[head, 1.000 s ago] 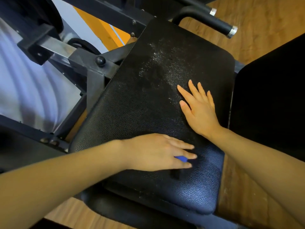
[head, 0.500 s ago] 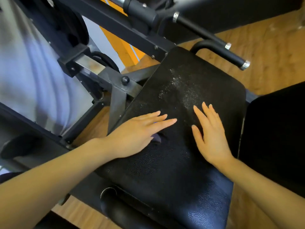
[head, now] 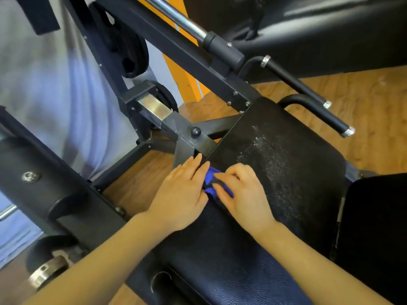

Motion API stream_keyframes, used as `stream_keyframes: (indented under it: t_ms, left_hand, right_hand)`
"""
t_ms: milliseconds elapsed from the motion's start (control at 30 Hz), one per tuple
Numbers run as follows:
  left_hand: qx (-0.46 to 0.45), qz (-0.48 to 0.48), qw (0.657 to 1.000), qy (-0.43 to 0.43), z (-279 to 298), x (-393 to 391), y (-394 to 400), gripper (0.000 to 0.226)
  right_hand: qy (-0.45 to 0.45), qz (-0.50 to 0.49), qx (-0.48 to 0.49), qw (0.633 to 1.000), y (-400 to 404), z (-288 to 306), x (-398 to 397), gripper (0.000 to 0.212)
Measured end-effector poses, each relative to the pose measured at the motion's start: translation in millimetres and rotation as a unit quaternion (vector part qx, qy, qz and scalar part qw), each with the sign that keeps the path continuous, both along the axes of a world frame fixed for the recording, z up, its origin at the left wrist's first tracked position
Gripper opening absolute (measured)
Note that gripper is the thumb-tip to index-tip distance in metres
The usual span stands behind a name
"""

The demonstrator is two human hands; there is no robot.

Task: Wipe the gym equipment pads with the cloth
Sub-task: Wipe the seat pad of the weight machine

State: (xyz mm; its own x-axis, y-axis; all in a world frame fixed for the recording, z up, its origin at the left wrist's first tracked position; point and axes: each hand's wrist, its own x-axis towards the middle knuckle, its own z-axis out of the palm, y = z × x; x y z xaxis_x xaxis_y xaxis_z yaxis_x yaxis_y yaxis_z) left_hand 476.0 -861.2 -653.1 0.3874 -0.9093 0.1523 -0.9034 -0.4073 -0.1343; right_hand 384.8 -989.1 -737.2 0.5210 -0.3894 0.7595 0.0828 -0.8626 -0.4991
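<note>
A black textured seat pad [head: 286, 172] fills the middle of the view, with white droplets or dust scattered over its upper part. A small blue cloth [head: 211, 176] lies bunched at the pad's left edge, between my two hands. My left hand [head: 182, 192] lies flat with straight fingers at the cloth's left side, over the pad's edge. My right hand [head: 242, 190] has its fingers curled over the cloth and pinches it. Most of the cloth is hidden under the fingers.
Black steel frame bars [head: 176, 47] and a round knob [head: 195, 131] sit left of the pad. Two black handles with chrome ends [head: 319, 111] stick out behind it. Another black pad [head: 374, 216] stands at the right. The floor [head: 363, 95] is wood.
My left hand slid with the cloth up the pad to its left edge. My right hand moved left, and its flat fingers curled onto the cloth. The view tilted upward.
</note>
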Motion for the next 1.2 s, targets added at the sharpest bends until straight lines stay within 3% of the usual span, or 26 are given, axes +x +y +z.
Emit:
stream_keyframes:
  t_ms: [67,200,300,400,500,567,633,700,800,967,1100,1200]
  left_hand:
    - [-0.028,0.015,0.999,0.028,-11.8,-4.2,-2.1,0.072]
    - [-0.077,0.028,0.996,0.041,-26.3,-11.0,5.8,0.084]
    - [-0.091,0.038,0.993,0.064,-26.3,-15.3,8.0,0.085]
    - [-0.136,0.053,0.982,0.124,-24.0,-15.6,7.5,0.087]
    - [-0.169,0.076,0.971,0.153,-22.5,-17.2,5.9,0.09]
    - [-0.167,0.081,0.971,0.153,-20.8,-20.2,4.4,0.093]
    - [-0.136,0.084,0.981,0.112,-23.5,-20.1,4.5,0.088]
    - [-0.049,0.069,0.996,-0.013,-30.6,-18.4,5.2,0.075]
    - [0.058,0.059,0.992,-0.099,-37.6,-16.6,4.5,0.064]
    - [0.08,0.048,0.986,-0.136,-41.1,-15.2,6.8,0.065]
    - [0.052,0.034,0.99,-0.127,-42.7,-18.9,5.1,0.066]
    - [0.048,0.038,0.99,-0.127,-42.1,-18.3,2.8,0.068]
  right_hand:
    - [0.015,0.018,0.013,1.0,-4.6,0.6,5.7,0.031]
    - [0.075,0.161,-0.044,0.983,4.5,-15.5,4.2,0.048]
    - [0.061,0.155,-0.004,0.986,8.6,-16.8,8.4,0.041]
    - [0.053,0.215,0.022,0.975,8.6,-9.5,17.9,0.035]
    - [0.06,0.244,-0.051,0.966,2.9,-9.1,23.7,0.046]
    - [0.057,0.21,-0.093,0.971,-18.8,-8.3,31.8,0.046]
    - [0.054,0.13,-0.048,0.989,-49.1,-4.2,47.0,0.047]
    - [0.064,0.056,0.034,0.996,-76.2,1.4,61.1,0.048]
    - [0.084,0.038,0.073,0.993,-81.8,1.6,64.4,0.049]
    - [0.099,0.126,-0.017,0.987,-53.8,-24.6,16.4,0.053]
    - [0.108,0.155,-0.095,0.977,-60.3,-20.1,25.5,0.047]
    - [0.093,0.148,-0.071,0.982,-82.9,-16.2,47.0,0.048]
